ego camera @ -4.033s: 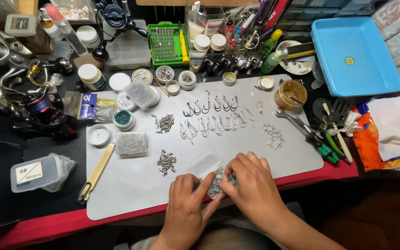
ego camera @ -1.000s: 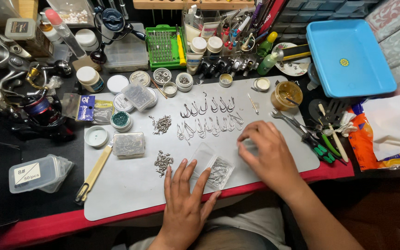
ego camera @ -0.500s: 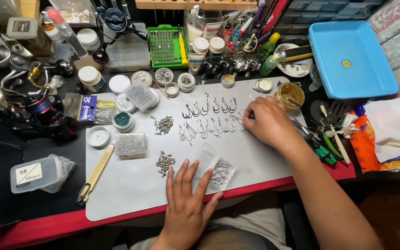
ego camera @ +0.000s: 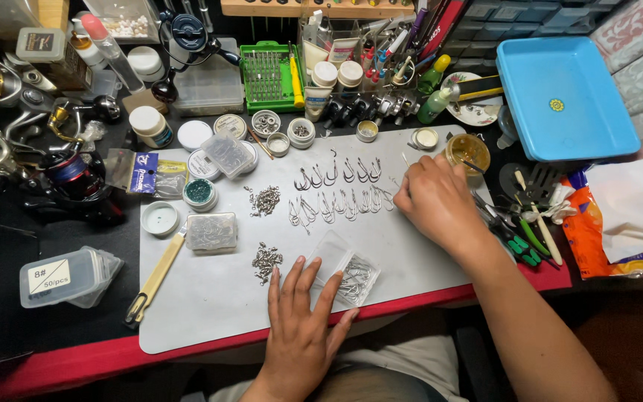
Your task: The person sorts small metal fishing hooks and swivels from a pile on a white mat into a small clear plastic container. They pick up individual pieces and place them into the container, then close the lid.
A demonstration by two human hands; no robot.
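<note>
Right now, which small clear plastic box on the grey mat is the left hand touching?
The open box of hooks at the mat's near edge: left hand fingertips rest on it. The closed one sits apart, by the yellow-handled tool.

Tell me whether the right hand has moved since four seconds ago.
Yes. The right hand has gone from the near edge of the grey mat, beside the left hand, up and right to the end of the hook rows.

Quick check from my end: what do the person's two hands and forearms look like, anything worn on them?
Both are bare. The left hand and right hand wear no gloves, rings or watch that shows, and the right forearm has no sleeve along its visible length. Only the left wrist shows, uncovered too. No markings or bandages visible.
</note>
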